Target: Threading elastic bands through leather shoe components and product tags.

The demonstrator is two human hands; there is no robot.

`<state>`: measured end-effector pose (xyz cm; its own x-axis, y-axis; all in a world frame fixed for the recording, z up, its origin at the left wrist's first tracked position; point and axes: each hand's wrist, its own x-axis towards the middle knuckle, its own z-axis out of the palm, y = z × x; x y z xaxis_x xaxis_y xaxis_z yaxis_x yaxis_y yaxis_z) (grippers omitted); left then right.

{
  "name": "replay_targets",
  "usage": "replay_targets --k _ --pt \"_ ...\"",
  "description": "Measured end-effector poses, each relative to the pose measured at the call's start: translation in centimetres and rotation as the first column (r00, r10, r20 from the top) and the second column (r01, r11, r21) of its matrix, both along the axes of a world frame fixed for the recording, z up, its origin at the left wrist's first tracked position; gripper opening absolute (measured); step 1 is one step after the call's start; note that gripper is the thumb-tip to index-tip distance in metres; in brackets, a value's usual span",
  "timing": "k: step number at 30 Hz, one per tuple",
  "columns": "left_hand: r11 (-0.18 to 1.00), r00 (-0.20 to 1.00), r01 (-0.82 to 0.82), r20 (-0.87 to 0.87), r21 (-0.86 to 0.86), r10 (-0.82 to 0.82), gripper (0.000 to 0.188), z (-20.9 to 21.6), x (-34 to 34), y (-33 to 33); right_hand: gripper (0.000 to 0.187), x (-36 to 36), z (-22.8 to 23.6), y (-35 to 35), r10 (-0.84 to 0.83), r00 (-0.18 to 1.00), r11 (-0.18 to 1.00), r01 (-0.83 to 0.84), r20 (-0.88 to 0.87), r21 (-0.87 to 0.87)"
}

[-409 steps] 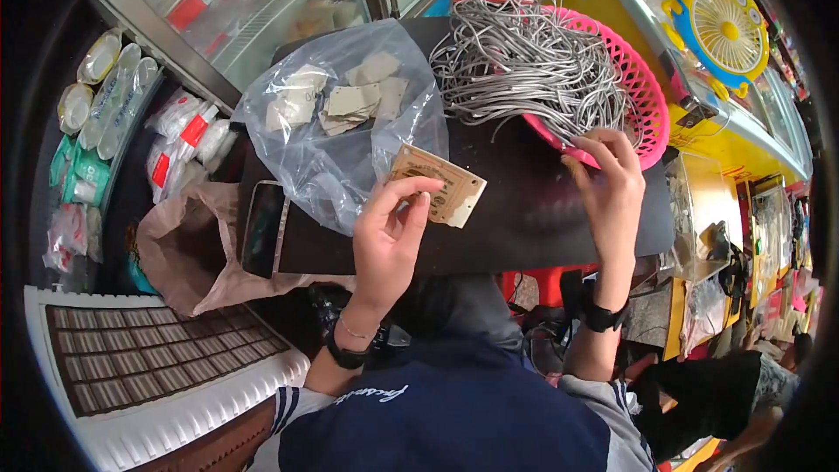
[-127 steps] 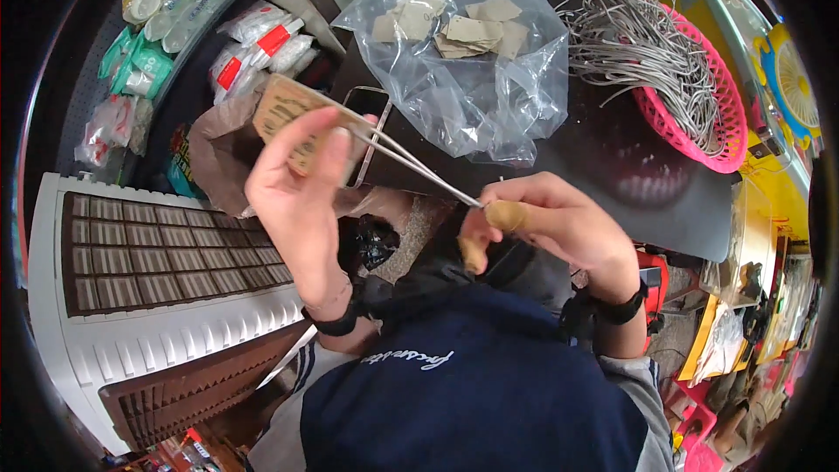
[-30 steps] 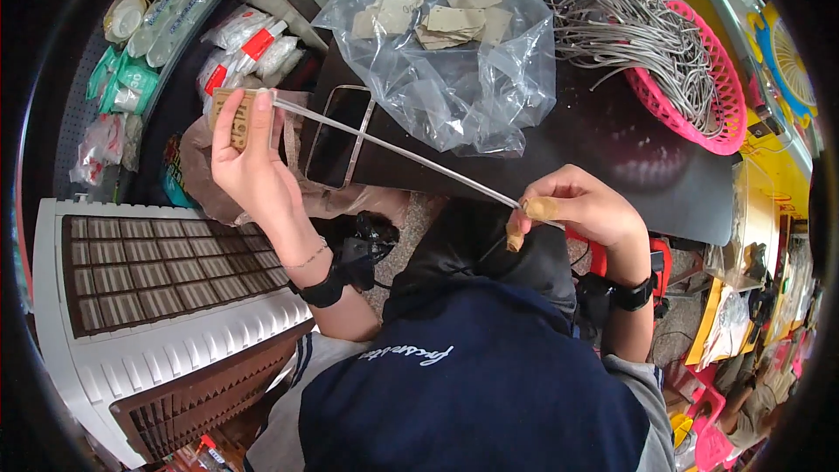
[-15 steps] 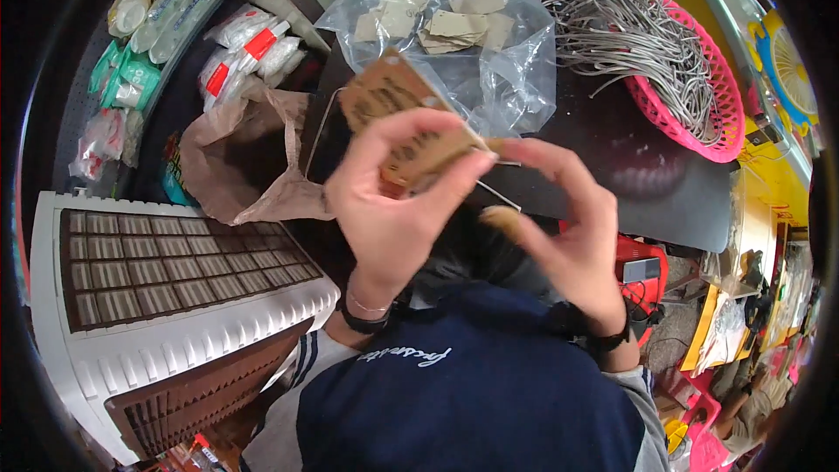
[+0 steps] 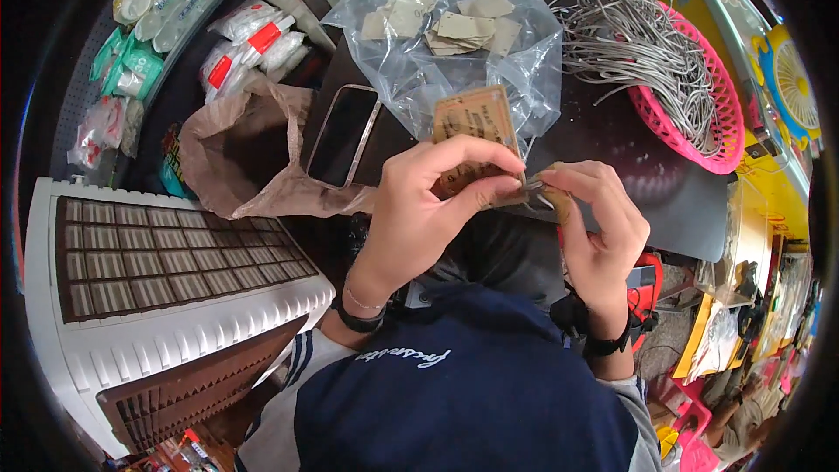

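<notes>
My left hand (image 5: pixel 446 197) is closed on a brown cardboard tag (image 5: pixel 476 114) with dark print, held above the near edge of the dark table. The thumb and fingers pinch its lower part; whether it is one tag or a stack, I cannot tell. At the tag's right edge, my right hand (image 5: pixel 599 218) pinches a thin, pale grey cord (image 5: pixel 535 184). Yellowish-brown coverings wrap the tips of its thumb and forefinger. How the cord passes through the tag is hidden by my fingers.
Beyond the tag, a clear plastic bag (image 5: pixel 389 65) bears several grey card pieces (image 5: pixel 463 28). Grey cords (image 5: pixel 642 44) spill from a pink basket (image 5: pixel 732 127) at far right. A phone (image 5: pixel 343 135) lies beside a brown bag (image 5: pixel 210 114); a white air cooler (image 5: pixel 175 315) stands left.
The tag has swung more upright and moved right, uncovering the phone. My right hand has gone from spread fingers to a pinch on the cord beside the tag.
</notes>
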<state>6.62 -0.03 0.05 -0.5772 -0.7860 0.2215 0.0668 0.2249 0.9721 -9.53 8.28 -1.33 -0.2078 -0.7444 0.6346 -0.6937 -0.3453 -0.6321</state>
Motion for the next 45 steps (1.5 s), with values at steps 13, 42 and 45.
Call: replay_targets --k 13,42,45 --pt "0.988 0.986 0.140 0.078 0.064 -0.145 0.023 -1.1 -0.2 -0.1 0.019 -0.2 0.5 0.2 0.122 0.988 0.987 -0.111 -0.091 0.113" --pt "0.820 0.970 0.240 0.100 -0.520 -0.221 0.052 -0.1 -1.3 1.2 0.033 -2.0 0.9 1.0 0.209 0.642 0.959 -0.281 0.737 -0.028" --pt "0.778 0.971 0.236 0.119 -0.582 -0.205 0.046 0.0 -1.3 1.6 0.027 -1.8 0.6 0.9 0.166 0.707 0.965 -0.261 0.687 0.035"
